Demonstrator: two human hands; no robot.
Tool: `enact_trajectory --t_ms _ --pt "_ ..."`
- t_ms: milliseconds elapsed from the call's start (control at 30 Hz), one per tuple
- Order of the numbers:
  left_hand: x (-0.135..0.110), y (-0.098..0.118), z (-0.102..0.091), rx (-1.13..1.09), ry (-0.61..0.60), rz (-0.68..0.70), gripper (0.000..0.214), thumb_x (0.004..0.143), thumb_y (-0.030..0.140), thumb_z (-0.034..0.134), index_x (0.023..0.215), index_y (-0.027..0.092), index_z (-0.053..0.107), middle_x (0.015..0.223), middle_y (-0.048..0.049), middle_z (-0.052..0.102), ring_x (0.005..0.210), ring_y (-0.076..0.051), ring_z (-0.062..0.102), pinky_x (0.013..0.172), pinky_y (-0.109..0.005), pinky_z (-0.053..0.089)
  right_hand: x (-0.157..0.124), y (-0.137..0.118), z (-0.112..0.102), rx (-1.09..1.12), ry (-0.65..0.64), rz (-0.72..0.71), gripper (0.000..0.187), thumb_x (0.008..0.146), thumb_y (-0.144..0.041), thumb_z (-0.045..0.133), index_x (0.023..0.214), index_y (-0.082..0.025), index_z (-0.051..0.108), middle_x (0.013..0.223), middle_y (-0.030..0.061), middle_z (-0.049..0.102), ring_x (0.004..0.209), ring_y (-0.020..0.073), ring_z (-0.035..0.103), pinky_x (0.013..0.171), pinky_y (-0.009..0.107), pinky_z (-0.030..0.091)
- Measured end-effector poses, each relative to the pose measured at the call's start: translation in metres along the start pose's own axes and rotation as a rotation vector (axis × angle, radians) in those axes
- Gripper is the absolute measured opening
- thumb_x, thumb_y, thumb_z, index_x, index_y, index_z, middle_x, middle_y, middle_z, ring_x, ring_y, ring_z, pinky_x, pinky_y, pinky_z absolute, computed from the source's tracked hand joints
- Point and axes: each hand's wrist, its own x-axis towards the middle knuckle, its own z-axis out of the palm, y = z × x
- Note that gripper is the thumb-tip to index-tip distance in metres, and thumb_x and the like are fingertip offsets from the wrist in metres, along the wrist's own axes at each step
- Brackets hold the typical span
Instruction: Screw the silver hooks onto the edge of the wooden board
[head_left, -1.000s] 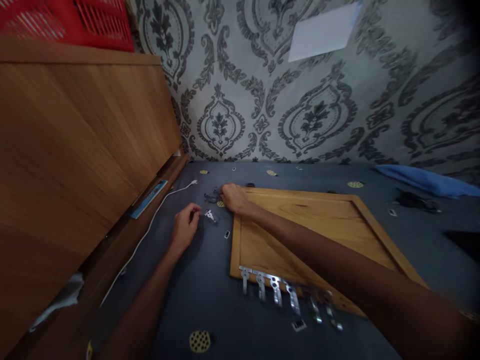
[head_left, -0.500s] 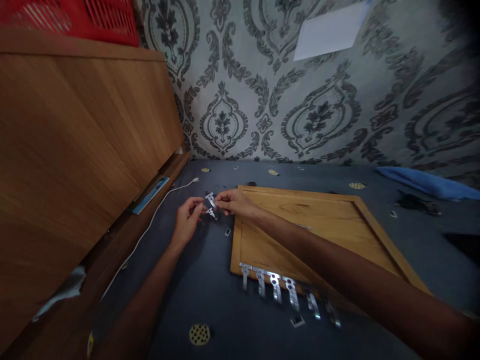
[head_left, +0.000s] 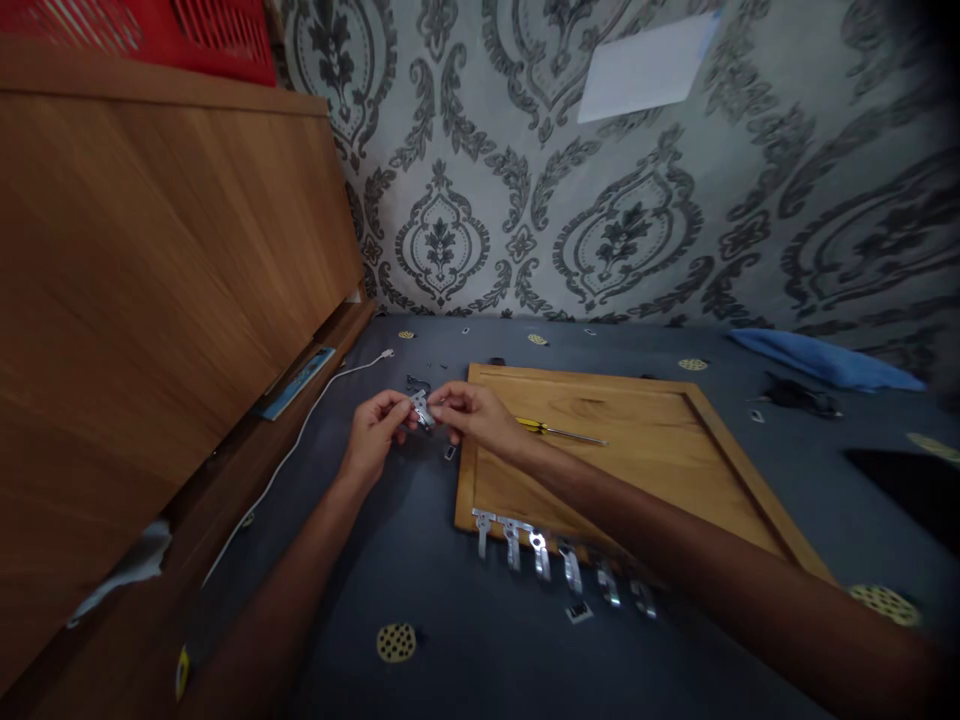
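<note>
My left hand (head_left: 373,438) and my right hand (head_left: 471,414) meet just above the grey-blue carpet, left of a wooden panel (head_left: 645,470). Both pinch a small shiny metal hinge piece (head_left: 421,409) between their fingertips. On the panel lies a yellow-handled screwdriver (head_left: 559,430), just right of my right hand. A row of several metal hinges (head_left: 559,565) sits along the panel's near edge.
A wooden cabinet side (head_left: 150,290) fills the left. A white cable (head_left: 300,440) runs along the carpet beside it. Small dark parts (head_left: 417,381) lie beyond my hands. A blue cloth (head_left: 821,360) and black items (head_left: 795,395) lie far right, under the patterned wall.
My right hand left the small parts on the carpet and came back to meet my left hand; both now hold the metal piece slightly lifted. The screwdriver has come into view.
</note>
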Motion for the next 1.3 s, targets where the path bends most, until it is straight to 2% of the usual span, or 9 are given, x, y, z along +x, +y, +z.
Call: enact_trajectory --t_ms 100,233,333,500,933,1167,1300 --pt "-0.001 0.000 0.002 -0.010 0.014 -0.007 0.033 0.100 0.040 0.065 0.122 0.015 0.065 0.116 -0.0084 0.069 0.096 -0.020 0.069 0.083 -0.039 0.062 -0.014 -0.004 0.004 -0.037 0.050 -0.059 0.038 0.083 -0.056 0.074 0.097 -0.021 0.066 0.077 -0.0019 0.067 0.055 0.0112 0.055 0.053 0.025 0.047" --pt "-0.003 -0.001 0.006 -0.016 0.008 -0.022 0.034 0.100 0.040 0.066 0.124 0.015 0.065 0.119 -0.0091 0.069 0.100 -0.021 0.069 0.086 -0.041 0.062 -0.026 -0.007 0.006 -0.115 0.044 -0.068 0.031 0.079 -0.049 0.080 0.081 -0.019 0.070 0.063 -0.0030 0.060 0.056 0.0125 0.053 0.054 0.025 0.043" --pt "-0.004 -0.002 0.009 -0.025 -0.011 -0.032 0.034 0.100 0.040 0.066 0.124 0.015 0.065 0.119 -0.0092 0.069 0.100 -0.021 0.069 0.086 -0.041 0.062 -0.029 -0.006 0.005 -0.134 0.049 -0.058 0.033 0.078 -0.050 0.080 0.075 -0.019 0.068 0.059 -0.0039 0.056 0.054 0.0126 0.051 0.054 0.026 0.041" --pt "-0.004 -0.005 0.012 -0.057 -0.047 -0.032 0.034 0.100 0.040 0.066 0.124 0.015 0.065 0.118 -0.0089 0.069 0.099 -0.020 0.070 0.084 -0.040 0.062 -0.031 -0.003 0.003 -0.116 0.045 -0.049 0.041 0.078 -0.060 0.077 0.076 -0.020 0.066 0.063 -0.0030 0.058 0.056 0.0141 0.054 0.057 0.028 0.046" --pt "-0.005 -0.006 0.016 -0.175 -0.121 -0.034 0.034 0.101 0.043 0.064 0.119 0.014 0.066 0.111 -0.0076 0.070 0.090 -0.018 0.069 0.078 -0.035 0.062 -0.033 0.001 0.001 -0.118 0.078 -0.063 0.045 0.080 -0.064 0.076 0.081 -0.019 0.070 0.068 -0.0011 0.063 0.061 0.0154 0.059 0.062 0.030 0.051" --pt "-0.004 -0.009 0.015 -0.182 -0.064 -0.062 0.034 0.101 0.043 0.064 0.119 0.015 0.065 0.111 -0.0076 0.070 0.091 -0.018 0.069 0.079 -0.036 0.062 -0.033 0.004 -0.001 -0.179 0.083 -0.056 0.050 0.082 -0.069 0.072 0.079 -0.020 0.068 0.066 -0.0008 0.062 0.060 0.0161 0.059 0.060 0.030 0.049" --pt "-0.001 -0.011 0.013 -0.143 0.031 -0.061 0.034 0.101 0.041 0.065 0.122 0.015 0.065 0.114 -0.0083 0.069 0.094 -0.019 0.070 0.081 -0.038 0.062 -0.030 0.009 -0.001 -0.282 0.075 -0.039 0.039 0.089 -0.058 0.067 0.080 -0.020 0.068 0.064 -0.0012 0.061 0.058 0.0163 0.059 0.059 0.029 0.046"
